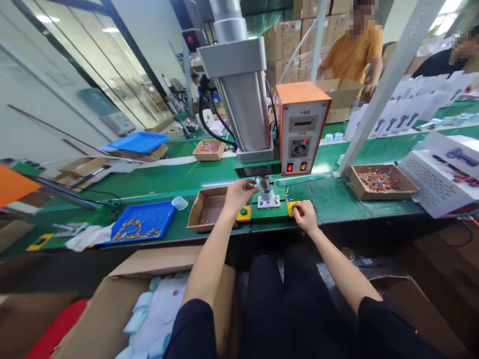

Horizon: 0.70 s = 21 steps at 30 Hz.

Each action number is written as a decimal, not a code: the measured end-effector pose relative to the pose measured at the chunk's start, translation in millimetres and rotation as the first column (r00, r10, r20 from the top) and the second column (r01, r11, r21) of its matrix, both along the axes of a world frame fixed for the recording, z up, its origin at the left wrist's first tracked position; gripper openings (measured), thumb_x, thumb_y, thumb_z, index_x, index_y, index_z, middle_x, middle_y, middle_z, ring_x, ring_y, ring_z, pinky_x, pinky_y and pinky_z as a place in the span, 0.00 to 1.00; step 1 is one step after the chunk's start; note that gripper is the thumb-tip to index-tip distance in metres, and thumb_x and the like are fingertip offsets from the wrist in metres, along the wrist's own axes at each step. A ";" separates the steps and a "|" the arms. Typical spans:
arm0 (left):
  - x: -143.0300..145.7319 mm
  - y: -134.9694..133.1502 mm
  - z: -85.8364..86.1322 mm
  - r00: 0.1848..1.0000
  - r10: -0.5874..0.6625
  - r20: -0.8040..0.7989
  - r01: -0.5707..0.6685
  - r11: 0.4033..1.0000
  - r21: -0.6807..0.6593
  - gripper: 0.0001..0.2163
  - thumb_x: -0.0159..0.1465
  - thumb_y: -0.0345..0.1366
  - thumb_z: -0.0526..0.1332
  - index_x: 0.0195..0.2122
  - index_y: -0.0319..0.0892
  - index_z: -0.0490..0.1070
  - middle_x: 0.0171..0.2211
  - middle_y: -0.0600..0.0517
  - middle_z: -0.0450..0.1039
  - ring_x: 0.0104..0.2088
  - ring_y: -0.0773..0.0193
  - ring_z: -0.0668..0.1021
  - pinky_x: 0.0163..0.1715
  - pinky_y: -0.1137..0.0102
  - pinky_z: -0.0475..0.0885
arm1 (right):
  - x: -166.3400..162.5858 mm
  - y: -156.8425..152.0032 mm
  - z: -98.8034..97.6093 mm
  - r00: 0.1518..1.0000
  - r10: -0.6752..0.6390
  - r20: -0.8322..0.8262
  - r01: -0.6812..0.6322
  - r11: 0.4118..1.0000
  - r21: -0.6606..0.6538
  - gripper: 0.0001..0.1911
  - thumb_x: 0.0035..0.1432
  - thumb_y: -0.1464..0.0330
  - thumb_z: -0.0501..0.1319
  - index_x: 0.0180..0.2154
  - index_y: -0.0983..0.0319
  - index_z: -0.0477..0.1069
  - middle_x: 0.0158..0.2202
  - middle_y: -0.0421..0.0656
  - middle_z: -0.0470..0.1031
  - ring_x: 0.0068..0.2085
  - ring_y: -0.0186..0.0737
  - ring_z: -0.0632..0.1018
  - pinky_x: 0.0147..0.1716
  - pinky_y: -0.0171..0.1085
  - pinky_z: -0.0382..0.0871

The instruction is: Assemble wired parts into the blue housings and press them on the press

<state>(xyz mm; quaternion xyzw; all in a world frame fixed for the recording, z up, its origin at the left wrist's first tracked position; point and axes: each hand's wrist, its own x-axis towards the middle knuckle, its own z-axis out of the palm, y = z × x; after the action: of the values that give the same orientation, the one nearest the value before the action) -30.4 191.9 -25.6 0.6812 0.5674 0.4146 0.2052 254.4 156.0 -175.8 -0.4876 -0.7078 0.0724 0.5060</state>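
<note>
My left hand (237, 197) is at the left side of the press head, thumb and fingers pinched together. A thin dark piece shows at its fingertips, too small to name. Beside those fingertips a light-blue plastic cup (267, 193) sits under the ram (265, 182), on the white metal fixture (268, 202). My right hand (307, 217) is closed over the right yellow button box (292, 208), fingers curled on its top; its button is hidden. Below my left wrist is the other yellow button box (244, 214), its green button uncovered.
The press cylinder (245, 104) and orange control box (301, 129) rise ahead. Left are a cardboard tray (192, 222), a cup (179, 202) and a blue tray (164, 219) of small metal parts. Right is a wire-filled box (407, 192). A carton (123, 279) of light-blue parts stands below; people work behind.
</note>
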 end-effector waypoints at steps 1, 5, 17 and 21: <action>3.4 2.8 2.4 1.000 -0.015 0.001 0.015 1.000 -0.006 0.11 0.59 0.42 0.73 0.40 0.44 0.83 0.32 0.50 0.84 0.38 0.54 0.84 0.43 0.64 0.75 | 0.2 0.0 0.1 1.000 -0.002 0.000 0.002 1.000 -0.008 0.10 0.69 0.65 0.57 0.36 0.58 0.75 0.35 0.46 0.75 0.41 0.47 0.74 0.46 0.47 0.69; 19.0 13.6 6.5 0.996 -0.087 0.002 0.087 0.995 -0.043 0.10 0.56 0.41 0.75 0.35 0.43 0.80 0.32 0.51 0.84 0.36 0.56 0.84 0.40 0.67 0.75 | 1.4 0.4 1.9 1.000 -0.001 0.009 0.001 1.000 -0.012 0.11 0.68 0.64 0.57 0.35 0.58 0.75 0.35 0.46 0.76 0.41 0.47 0.74 0.46 0.47 0.69; 37.2 33.1 2.5 0.976 -0.191 -0.107 0.177 0.976 -0.124 0.08 0.54 0.33 0.72 0.36 0.42 0.80 0.29 0.51 0.84 0.36 0.53 0.86 0.38 0.66 0.75 | 3.4 2.0 3.9 1.000 0.012 0.007 -0.013 0.999 0.033 0.10 0.68 0.65 0.56 0.36 0.58 0.74 0.34 0.46 0.75 0.40 0.46 0.74 0.44 0.46 0.70; 40.0 29.1 4.4 0.977 -0.177 -0.118 0.167 0.982 -0.085 0.09 0.55 0.33 0.71 0.38 0.42 0.79 0.33 0.50 0.85 0.36 0.54 0.86 0.40 0.66 0.76 | 3.3 1.4 4.6 1.000 0.010 -0.004 -0.010 0.999 0.039 0.11 0.68 0.65 0.56 0.35 0.58 0.75 0.34 0.46 0.75 0.40 0.47 0.74 0.44 0.46 0.71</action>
<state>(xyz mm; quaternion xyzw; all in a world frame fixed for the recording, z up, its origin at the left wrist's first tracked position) 9.6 221.0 -21.2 0.7442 0.5331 0.3305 0.2297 257.6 157.3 -171.2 -0.4738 -0.7106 0.0621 0.5165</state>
